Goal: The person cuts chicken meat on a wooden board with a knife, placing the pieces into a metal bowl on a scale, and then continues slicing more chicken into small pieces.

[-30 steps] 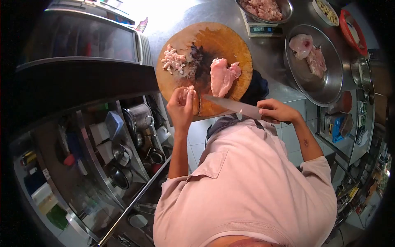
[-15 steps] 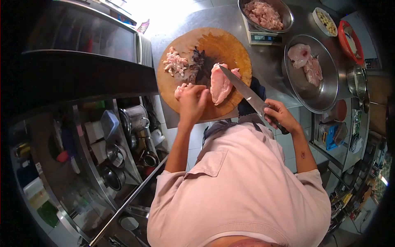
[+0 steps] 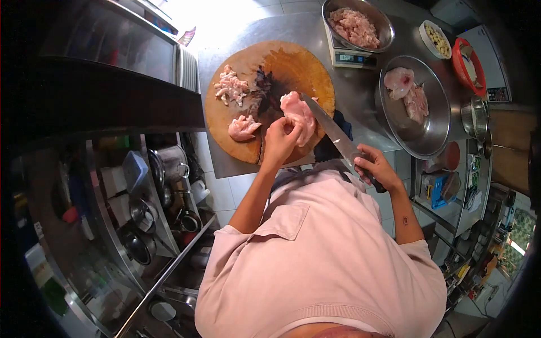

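Observation:
A thick round wooden chopping block (image 3: 307, 63) bears several pieces of raw pale-pink meat. My left hand (image 3: 280, 141) has its thumb and fingers pinched on the lower left edge of a long piece, which looks like chicken breast (image 3: 305, 119). In my right hand (image 3: 375, 167) is the handle of a large kitchen knife (image 3: 333, 130), its blade slanting up-left along the right side of that piece. A smaller meat lump (image 3: 243, 128) lies left of my left hand. Above it are small cut meat bits (image 3: 230, 86).
Right of the block, a steel basin (image 3: 414, 145) holds larger meat pieces. A bowl of chopped meat (image 3: 389, 28) stands on a digital scale (image 3: 353, 59). Farther right are a white dish (image 3: 445, 54) and a red basket (image 3: 479, 84). Shelves with pots (image 3: 169, 160) stand at lower left.
My left hand has left the small lump and moved right onto the long piece, which now sits more tilted. The knife stays in my right hand beside it. The whole view has shifted slightly.

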Demonstrator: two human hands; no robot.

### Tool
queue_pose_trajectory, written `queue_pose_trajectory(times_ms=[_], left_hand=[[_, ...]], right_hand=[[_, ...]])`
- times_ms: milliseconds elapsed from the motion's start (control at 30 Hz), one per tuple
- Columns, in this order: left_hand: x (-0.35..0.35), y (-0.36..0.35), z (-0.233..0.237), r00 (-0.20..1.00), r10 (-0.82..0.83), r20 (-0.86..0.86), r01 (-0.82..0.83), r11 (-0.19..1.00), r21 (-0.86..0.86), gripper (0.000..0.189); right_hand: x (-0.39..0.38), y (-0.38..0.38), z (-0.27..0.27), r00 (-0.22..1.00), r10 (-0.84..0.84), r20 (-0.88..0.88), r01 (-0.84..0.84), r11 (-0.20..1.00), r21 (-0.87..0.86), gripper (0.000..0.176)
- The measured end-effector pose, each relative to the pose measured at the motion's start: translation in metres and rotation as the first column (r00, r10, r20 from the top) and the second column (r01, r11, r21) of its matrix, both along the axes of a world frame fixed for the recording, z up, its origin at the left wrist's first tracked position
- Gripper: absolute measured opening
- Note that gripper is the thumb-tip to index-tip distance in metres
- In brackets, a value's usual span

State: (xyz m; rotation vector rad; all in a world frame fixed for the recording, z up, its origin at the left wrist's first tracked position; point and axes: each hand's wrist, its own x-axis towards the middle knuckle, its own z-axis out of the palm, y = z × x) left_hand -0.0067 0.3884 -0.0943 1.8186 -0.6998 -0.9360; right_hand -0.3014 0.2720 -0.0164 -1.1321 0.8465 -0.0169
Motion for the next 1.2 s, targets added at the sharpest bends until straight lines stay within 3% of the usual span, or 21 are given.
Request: queue_pose_trajectory(times_ms=[33,67,133,267,400,467,600,667,867,1000,1100,1167,1200], left_hand=[[0.000,-0.005,-0.005,0.990,0.007,-0.138,-0.021,0.995,-0.095,0.023],[0.001,-0.010,-0.011,0.990,0.009,-0.141,-0.023,0.995,-0.100,0.023],[0.003,-0.020,-0.004,0.813,-0.075,-0.577,-0.133,0.941,-0.310,0.017],[0.000,-0.032,0.006,0.781,-0.009,-0.624,-0.234,0.922,-0.307,0.012],[0.002,-0.022,-0.001,0.835,0.039,-0.549,-0.206,0.947,-0.246,0.017],[0.002,-0.020,0.016,0.819,0.180,-0.544,-0.265,0.961,-0.081,0.037],[0.009,-0.012,0.005,0.856,0.153,-0.494,-0.216,0.973,-0.074,0.032],[0.014,-0.010,-0.004,0.850,-0.029,-0.526,-0.051,0.989,-0.139,0.021],[0.014,-0.011,0.016,0.826,0.054,-0.562,-0.116,0.990,-0.076,0.017],[0.018,-0.011,0.005,0.824,0.020,-0.565,-0.100,0.989,-0.110,0.017],[0.016,-0.011,0.001,0.894,0.042,-0.447,-0.094,0.991,-0.095,0.027],[0.009,-0.013,-0.002,0.986,0.064,-0.153,-0.076,0.994,-0.076,0.038],[0.007,-0.014,-0.004,0.986,0.064,-0.152,-0.077,0.994,-0.079,0.038]], right_hand=[[-0.001,0.000,-0.001,1.000,-0.003,0.001,0.003,1.000,-0.008,0.015],[0.000,-0.001,0.000,1.000,-0.001,-0.001,0.001,1.000,-0.012,0.015],[0.001,0.000,-0.001,1.000,-0.025,0.008,0.025,0.999,-0.036,0.015],[0.003,0.000,-0.001,0.997,-0.069,0.032,0.071,0.997,-0.039,0.015],[0.003,0.004,0.003,0.998,-0.051,0.022,0.052,0.997,-0.062,0.014],[0.001,0.007,-0.002,0.998,-0.054,0.019,0.055,0.997,-0.061,0.013],[-0.001,0.012,-0.009,1.000,0.000,0.022,0.001,0.997,-0.072,0.012],[0.001,0.015,-0.009,1.000,0.001,0.015,0.000,0.998,-0.068,0.012],[0.006,0.019,-0.007,1.000,0.021,0.021,-0.019,0.993,-0.113,0.010],[0.010,0.024,-0.001,0.998,0.033,-0.050,-0.044,0.970,-0.240,0.010],[0.011,0.026,0.000,0.998,0.014,-0.056,-0.027,0.967,-0.254,0.010],[0.011,0.026,-0.001,0.998,0.000,-0.059,-0.015,0.969,-0.248,0.010],[0.010,0.026,-0.002,0.998,-0.011,-0.060,-0.004,0.969,-0.249,0.010]])
